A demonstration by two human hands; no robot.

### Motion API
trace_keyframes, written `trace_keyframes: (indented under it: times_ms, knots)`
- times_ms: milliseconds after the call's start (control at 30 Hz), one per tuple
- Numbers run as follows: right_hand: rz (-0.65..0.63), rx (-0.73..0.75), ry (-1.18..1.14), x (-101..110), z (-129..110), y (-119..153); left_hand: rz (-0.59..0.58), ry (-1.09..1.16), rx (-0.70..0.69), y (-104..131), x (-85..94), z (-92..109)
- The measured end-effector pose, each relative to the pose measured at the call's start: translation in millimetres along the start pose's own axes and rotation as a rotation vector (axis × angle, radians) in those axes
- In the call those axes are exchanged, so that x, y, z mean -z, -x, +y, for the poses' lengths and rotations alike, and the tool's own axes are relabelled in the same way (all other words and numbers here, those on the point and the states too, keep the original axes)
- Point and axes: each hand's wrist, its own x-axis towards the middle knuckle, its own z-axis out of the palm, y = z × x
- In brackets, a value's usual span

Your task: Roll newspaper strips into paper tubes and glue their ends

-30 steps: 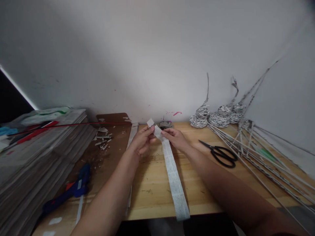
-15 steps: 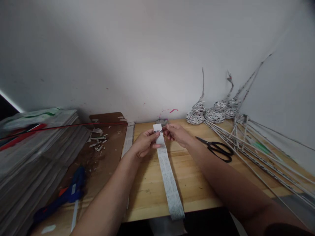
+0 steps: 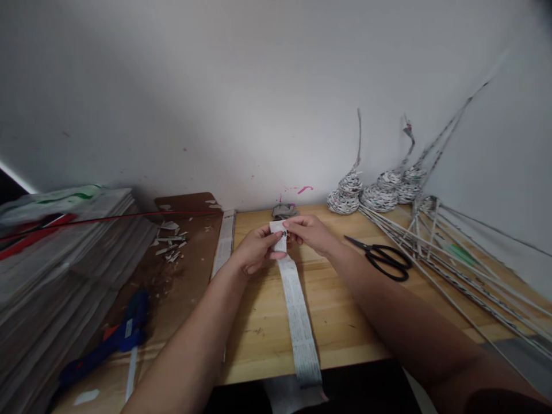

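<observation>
A long narrow newspaper strip (image 3: 297,310) runs from the table's front edge up to my hands. My left hand (image 3: 255,251) pinches the strip's far end from the left. My right hand (image 3: 311,233) pinches the same end from the right, fingertips nearly meeting my left thumb. The end of the strip stands up slightly between the fingers. Both hands hover just above the wooden table (image 3: 345,310), near the wall.
Black scissors (image 3: 383,259) lie right of my right hand. Coiled paper pieces (image 3: 375,194) and long rolled paper sticks (image 3: 466,270) fill the right side. A newspaper stack (image 3: 52,259), a blue glue gun (image 3: 116,339), paper scraps (image 3: 170,241) and another strip (image 3: 224,241) lie left.
The strip's far end has gone from lying slanted to the left to standing straight between both hands, and my hands have drawn closer together. The view has shifted slightly.
</observation>
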Motion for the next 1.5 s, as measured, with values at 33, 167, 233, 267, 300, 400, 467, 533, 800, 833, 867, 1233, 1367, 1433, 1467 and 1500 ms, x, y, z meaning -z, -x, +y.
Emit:
trace_keyframes:
  times_ms: [33, 167, 233, 267, 300, 400, 467, 533, 800, 833, 867, 1233, 1367, 1433, 1467, 1500]
  knots:
    - [0.003, 0.002, 0.007, 0, -1, 0, -0.001, 0.009, 0.001, 0, -0.6, 0]
    - [-0.013, 0.005, 0.042, 0, -2, 0, 0.046, -0.005, 0.012, 0, -3.8, 2]
    - [-0.023, 0.006, 0.046, 1, -1, -1, 0.082, -0.048, 0.023, 0, -4.8, 3]
    - [-0.024, 0.008, 0.048, 1, -1, -1, 0.099, -0.070, 0.023, 0, -5.0, 3]
    - [-0.024, 0.010, 0.051, 1, 0, -1, 0.113, -0.088, 0.018, 0, -5.0, 3]
    - [-0.022, 0.019, 0.056, 1, 1, -1, 0.117, -0.101, -0.008, 0, -4.3, 1]
    - [-0.022, 0.029, 0.051, 0, 1, -1, 0.095, -0.089, -0.019, 0, -3.9, 0]
    - [-0.015, 0.028, 0.045, 0, 1, -1, 0.069, -0.065, -0.024, 0, -3.9, 0]
    - [0.022, 0.007, 0.039, -2, 2, -2, 0.112, -0.068, 0.011, 1, -7.3, 2]
    - [0.019, 0.000, 0.032, -2, 2, -2, 0.124, -0.081, 0.008, 1, -7.8, 2]
    - [0.017, -0.004, 0.023, -2, 3, -3, 0.135, -0.092, 0.003, 1, -8.2, 2]
    - [0.133, -0.021, -0.007, -5, 9, -5, 0.185, -0.154, -0.046, 0, -9.6, -1]
    - [0.152, -0.014, -0.012, -9, 9, -4, 0.197, -0.179, -0.044, 1, -11.2, 1]
    - [0.147, -0.016, 0.000, -8, 9, -5, 0.193, -0.189, -0.051, 0, -10.0, 0]
    - [0.152, -0.008, 0.023, -6, 9, -5, 0.195, -0.194, -0.054, -1, -8.9, 0]
    - [0.162, 0.017, 0.070, -4, 9, -6, 0.202, -0.198, -0.059, -1, -7.6, -1]
